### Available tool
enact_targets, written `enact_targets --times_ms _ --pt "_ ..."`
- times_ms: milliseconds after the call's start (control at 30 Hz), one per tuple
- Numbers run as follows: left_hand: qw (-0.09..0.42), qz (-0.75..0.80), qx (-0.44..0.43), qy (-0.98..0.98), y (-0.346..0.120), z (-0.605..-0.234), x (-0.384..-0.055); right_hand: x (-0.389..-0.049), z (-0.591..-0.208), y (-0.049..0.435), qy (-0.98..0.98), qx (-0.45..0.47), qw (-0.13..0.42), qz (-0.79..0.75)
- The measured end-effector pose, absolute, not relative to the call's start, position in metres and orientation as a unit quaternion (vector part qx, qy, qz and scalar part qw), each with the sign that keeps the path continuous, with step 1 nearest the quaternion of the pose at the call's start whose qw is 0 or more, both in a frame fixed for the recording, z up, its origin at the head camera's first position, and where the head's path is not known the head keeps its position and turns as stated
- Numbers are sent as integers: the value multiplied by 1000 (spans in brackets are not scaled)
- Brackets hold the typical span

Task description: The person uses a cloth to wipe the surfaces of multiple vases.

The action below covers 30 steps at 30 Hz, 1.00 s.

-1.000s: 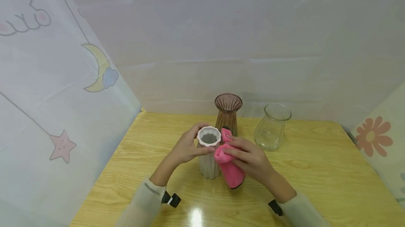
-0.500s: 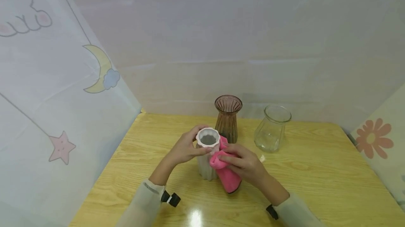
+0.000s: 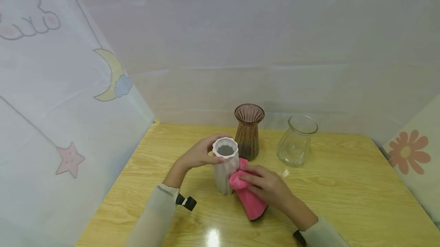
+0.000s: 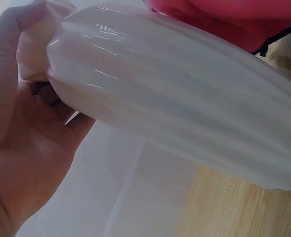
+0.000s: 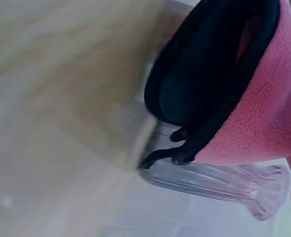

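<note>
Head view, beginning at the left hand (image 3: 197, 156): gripping the neck of a white fluted vase (image 3: 223, 174), thumb on the near side just below the scalloped rim, fingers mostly hidden behind. Found upright in that grip, with the base apparently on the table (image 3: 343, 197). To the right of the left hand and slightly nearer: a right hand (image 3: 269, 187), closed over a rolled pink cloth (image 3: 251, 203), thumb out of sight. Set apparently against the vase's side, below the left thumb, at the rolled end; pressure impossible to tell. Below the right fingers, per right wrist view: dark lining, black edging and a loose loop at the hanging end. Beyond both hands, close behind and to the right of the left hand's grip: a purple ribbed glass vase (image 3: 248, 138). Farther right, past the right hand: a clear glass vase (image 3: 295, 149), well apart from the cloth. Judged as the step in hand: working the cloth over the fluted side. Advisable: hold the neck firmly, given a glossy, possibly slippery surface; press into the grooves with even, moderate force; turn the vase in the left hand rather than reaching around; gather in the trailing end; steer right knuckles clear of the purple glass.
</note>
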<state>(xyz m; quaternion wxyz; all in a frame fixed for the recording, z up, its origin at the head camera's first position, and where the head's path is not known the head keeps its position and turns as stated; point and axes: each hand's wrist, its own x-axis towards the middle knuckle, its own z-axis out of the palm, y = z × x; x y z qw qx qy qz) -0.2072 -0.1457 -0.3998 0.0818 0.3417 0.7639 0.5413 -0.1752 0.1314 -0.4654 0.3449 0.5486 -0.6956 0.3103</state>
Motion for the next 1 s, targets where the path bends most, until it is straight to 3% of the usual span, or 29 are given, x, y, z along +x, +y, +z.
enact_targets --times_ms 167,433,567,1000 --pt "86 555 340 755 -147 -403 -208 -178 -445 124 -640 551 405 351" --pt "-15 526 283 802 -139 -404 -185 -187 -433 113 -607 562 430 361" --pt "-39 516 250 819 -133 -402 -179 -189 -435 111 -616 555 426 362" --pt "-10 535 271 800 -142 -399 -192 -178 -458 112 -672 528 382 351"
